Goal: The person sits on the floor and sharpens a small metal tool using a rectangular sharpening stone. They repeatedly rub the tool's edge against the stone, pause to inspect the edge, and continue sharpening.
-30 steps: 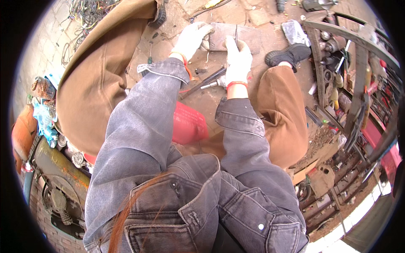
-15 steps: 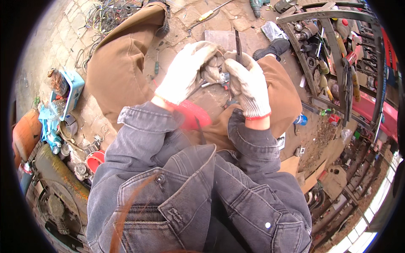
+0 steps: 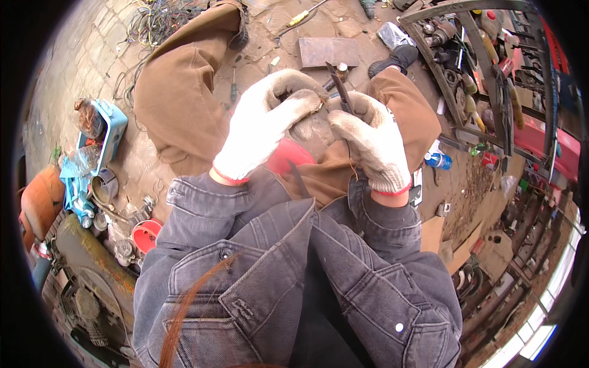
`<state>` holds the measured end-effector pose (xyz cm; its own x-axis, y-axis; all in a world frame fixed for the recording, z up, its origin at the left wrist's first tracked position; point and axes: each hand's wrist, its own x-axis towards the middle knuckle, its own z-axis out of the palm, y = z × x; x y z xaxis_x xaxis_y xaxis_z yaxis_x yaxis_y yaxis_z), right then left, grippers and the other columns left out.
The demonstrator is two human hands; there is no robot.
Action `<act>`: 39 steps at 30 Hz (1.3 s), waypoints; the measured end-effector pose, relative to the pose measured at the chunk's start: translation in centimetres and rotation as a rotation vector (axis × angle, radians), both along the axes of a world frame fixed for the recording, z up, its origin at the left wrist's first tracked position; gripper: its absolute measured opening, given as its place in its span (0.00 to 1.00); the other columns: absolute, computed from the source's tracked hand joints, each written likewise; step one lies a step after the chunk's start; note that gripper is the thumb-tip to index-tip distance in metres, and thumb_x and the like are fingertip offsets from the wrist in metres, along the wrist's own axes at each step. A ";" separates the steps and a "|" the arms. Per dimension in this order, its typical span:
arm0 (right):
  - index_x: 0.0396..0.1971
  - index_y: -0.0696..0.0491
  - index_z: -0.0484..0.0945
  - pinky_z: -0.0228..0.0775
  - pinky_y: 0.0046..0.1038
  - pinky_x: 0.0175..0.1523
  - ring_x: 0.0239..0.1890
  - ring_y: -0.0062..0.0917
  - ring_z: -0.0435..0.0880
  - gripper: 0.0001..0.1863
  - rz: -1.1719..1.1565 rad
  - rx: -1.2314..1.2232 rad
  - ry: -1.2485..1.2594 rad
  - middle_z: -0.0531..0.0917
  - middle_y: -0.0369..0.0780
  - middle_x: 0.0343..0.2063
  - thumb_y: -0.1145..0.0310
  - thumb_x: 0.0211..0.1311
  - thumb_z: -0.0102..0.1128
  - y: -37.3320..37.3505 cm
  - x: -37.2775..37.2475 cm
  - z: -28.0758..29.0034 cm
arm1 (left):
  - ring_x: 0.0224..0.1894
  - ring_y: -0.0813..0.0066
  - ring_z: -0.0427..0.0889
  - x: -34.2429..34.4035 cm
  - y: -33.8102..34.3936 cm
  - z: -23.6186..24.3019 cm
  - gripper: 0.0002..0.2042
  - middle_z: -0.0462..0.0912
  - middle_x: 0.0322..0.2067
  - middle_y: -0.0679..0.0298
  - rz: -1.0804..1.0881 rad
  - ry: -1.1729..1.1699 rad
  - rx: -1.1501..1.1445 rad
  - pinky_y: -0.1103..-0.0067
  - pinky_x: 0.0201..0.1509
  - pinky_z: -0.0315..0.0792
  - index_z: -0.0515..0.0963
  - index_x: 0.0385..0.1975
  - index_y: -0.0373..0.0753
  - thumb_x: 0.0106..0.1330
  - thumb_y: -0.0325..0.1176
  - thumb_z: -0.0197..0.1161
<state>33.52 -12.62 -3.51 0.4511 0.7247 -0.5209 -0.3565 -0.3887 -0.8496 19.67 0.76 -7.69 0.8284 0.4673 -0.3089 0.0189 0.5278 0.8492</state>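
My left hand [image 3: 270, 116], in a white knit glove with a red cuff, is closed with thumb and fingertips pinched together. Something tiny and brownish shows at those fingertips, too small to name. Close beside it, my right hand [image 3: 370, 132], gloved alike, is wrapped round a dark, narrow, blade-like strip [image 3: 339, 86] that points up and away from me. A thin wire-like strand [image 3: 354, 168] hangs below the right palm. Just past the fingers, on the ground, lie a flat brownish metal plate [image 3: 328, 52] and a small round-ended piece [image 3: 342, 71].
A red round object [image 3: 288, 156] sits between my knees. A screwdriver [image 3: 233, 86] and tangled wires [image 3: 156, 24] lie on the paving. At left are a light-blue basket [image 3: 111, 132] and an orange cylinder [image 3: 42, 193]. A metal frame rack [image 3: 463, 80] with parts stands right.
My left hand has turned and its fingers have curled into a pinch. The blue-grey part with a pale lead, earlier seen between the hands, no longer shows. My right hand has come slightly nearer me.
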 end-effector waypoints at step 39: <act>0.44 0.62 0.83 0.75 0.20 0.43 0.34 0.17 0.82 0.13 -0.052 0.068 -0.106 0.86 0.38 0.31 0.72 0.61 0.65 0.3 -0.1 1.5 | 0.37 0.72 0.86 -0.5 -2.6 0.9 0.11 0.87 0.35 0.58 0.151 0.055 0.367 0.77 0.43 0.78 0.83 0.42 0.35 0.62 0.31 0.67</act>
